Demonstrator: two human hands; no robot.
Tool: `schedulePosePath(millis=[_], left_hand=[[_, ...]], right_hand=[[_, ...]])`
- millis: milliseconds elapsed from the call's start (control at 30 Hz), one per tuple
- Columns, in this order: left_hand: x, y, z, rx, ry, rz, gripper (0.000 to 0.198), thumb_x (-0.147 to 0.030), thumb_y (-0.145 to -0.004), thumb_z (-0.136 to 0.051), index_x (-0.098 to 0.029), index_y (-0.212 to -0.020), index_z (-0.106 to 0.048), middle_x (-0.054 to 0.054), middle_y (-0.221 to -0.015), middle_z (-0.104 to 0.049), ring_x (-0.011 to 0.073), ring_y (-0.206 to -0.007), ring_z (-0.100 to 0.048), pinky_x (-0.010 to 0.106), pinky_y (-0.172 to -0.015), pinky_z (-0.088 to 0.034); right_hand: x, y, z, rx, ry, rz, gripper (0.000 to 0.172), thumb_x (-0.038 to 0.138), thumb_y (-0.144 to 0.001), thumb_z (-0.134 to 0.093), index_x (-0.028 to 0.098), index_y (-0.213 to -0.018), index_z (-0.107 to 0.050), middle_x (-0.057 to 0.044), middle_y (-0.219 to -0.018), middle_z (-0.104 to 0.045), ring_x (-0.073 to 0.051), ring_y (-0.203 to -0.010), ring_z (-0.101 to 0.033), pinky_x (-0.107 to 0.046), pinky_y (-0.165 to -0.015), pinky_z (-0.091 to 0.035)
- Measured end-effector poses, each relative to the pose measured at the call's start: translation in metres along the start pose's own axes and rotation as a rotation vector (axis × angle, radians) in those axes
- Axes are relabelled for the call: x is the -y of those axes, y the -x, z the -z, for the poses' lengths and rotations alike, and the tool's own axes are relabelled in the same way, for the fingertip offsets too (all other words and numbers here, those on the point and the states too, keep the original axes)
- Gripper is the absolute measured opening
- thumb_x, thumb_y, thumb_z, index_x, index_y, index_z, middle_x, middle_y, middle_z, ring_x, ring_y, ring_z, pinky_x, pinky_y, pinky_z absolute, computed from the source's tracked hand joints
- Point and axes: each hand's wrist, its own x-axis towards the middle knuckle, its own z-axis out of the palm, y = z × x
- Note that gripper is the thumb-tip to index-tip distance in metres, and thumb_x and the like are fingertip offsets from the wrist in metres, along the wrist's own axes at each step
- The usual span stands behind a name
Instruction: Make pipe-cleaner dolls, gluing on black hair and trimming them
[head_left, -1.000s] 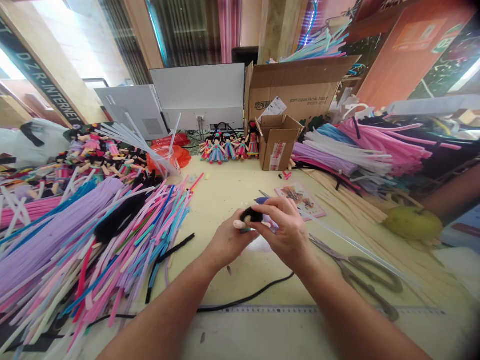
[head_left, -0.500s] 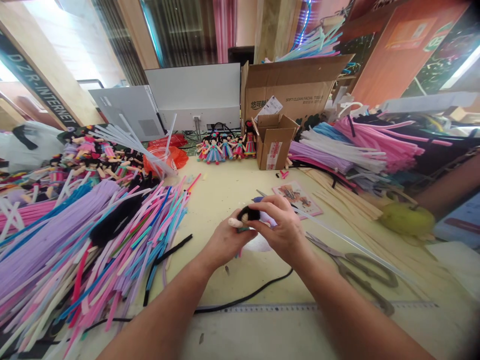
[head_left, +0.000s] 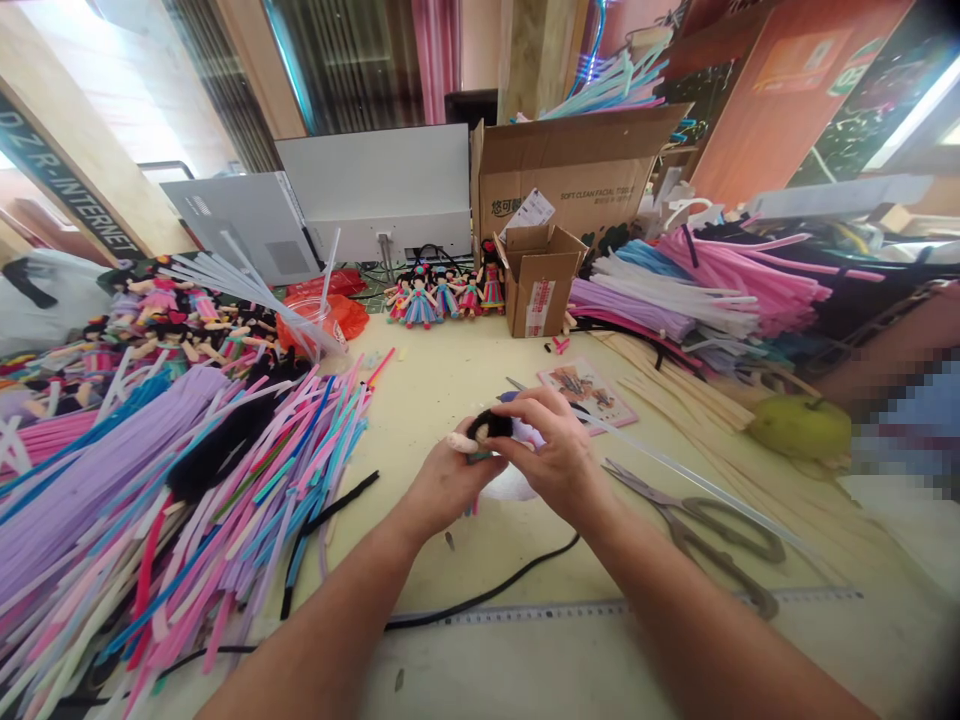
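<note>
Between my two hands, above the middle of the table, is a small pipe-cleaner doll (head_left: 493, 424) with black hair and a pale limb sticking out to the left. My left hand (head_left: 444, 487) wraps round its body from below, hiding much of it. The thumb and fingers of my right hand (head_left: 556, 445) pinch the black hair. Some lilac material shows behind the right fingers. Just to the right of my right hand lie large grey scissors (head_left: 694, 520). A black pipe cleaner (head_left: 495, 593) curves across the table under my forearms.
Loose coloured pipe cleaners (head_left: 247, 500) cover the left side. Finished dolls (head_left: 431, 297) stand at the back by a small cardboard box (head_left: 541, 285). A ruler (head_left: 600, 608) lies along the front. To the right are a picture card (head_left: 589, 392), pale strips and a yellow-green fruit (head_left: 801, 425).
The whole view has shifted slightly, so things appear a little further left. Both hands keep their hold on the doll, with hardly any change in the fingers.
</note>
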Motion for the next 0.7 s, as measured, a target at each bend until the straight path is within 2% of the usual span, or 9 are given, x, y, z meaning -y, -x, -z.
schedulePosePath(millis=[133,200,367,500,700], left_hand=[[-0.0035,0.0000,0.0032,0.113,-0.006,-0.056,0.020,-0.022,-0.078,-0.064,-0.017,-0.097,-0.068,0.005,-0.096,-0.066,0.0229,-0.099,-0.058,0.032,-0.088,-0.046],[-0.0049,0.0003,0.0038,0.145,0.016,-0.049,0.018,-0.024,-0.081,-0.062,-0.017,-0.096,-0.069,0.006,-0.095,-0.067,0.0240,-0.101,-0.058,0.034,-0.090,-0.046],[-0.0063,0.0004,0.0001,0.145,0.057,-0.085,0.033,-0.023,-0.082,-0.061,-0.017,-0.115,-0.064,0.008,-0.109,-0.068,0.0256,-0.112,-0.056,0.037,-0.096,-0.045],[-0.0086,0.0011,-0.0020,0.176,0.019,-0.092,0.034,-0.021,-0.082,-0.061,-0.017,-0.116,-0.064,0.006,-0.105,-0.070,0.0259,-0.120,-0.054,0.039,-0.103,-0.041],[-0.0091,0.0007,-0.0047,0.134,0.017,-0.122,0.030,-0.020,-0.083,-0.060,-0.019,-0.113,-0.064,0.006,-0.109,-0.069,0.0251,-0.120,-0.053,0.037,-0.105,-0.039]], right_hand=[[0.0041,-0.0007,0.0032,0.059,0.034,0.036,0.043,0.023,-0.075,-0.077,0.025,-0.116,-0.063,-0.007,-0.105,-0.060,-0.025,-0.099,-0.057,-0.041,-0.088,-0.048],[0.0069,-0.0007,0.0043,0.063,0.047,0.058,0.046,0.022,-0.077,-0.075,0.025,-0.120,-0.061,-0.008,-0.109,-0.060,-0.025,-0.102,-0.057,-0.042,-0.091,-0.047],[0.0088,0.0003,0.0020,0.026,0.048,0.096,0.027,0.018,-0.082,-0.067,0.026,-0.108,-0.065,-0.005,-0.102,-0.061,-0.022,-0.097,-0.057,-0.043,-0.095,-0.043],[0.0065,0.0013,-0.0004,0.009,0.053,0.100,0.021,0.017,-0.083,-0.066,0.026,-0.103,-0.065,-0.005,-0.101,-0.060,-0.022,-0.095,-0.057,-0.044,-0.096,-0.042],[0.0082,0.0005,0.0001,0.007,0.016,0.059,0.020,0.013,-0.080,-0.067,0.023,-0.097,-0.062,-0.005,-0.098,-0.059,-0.022,-0.095,-0.055,-0.042,-0.093,-0.043]])
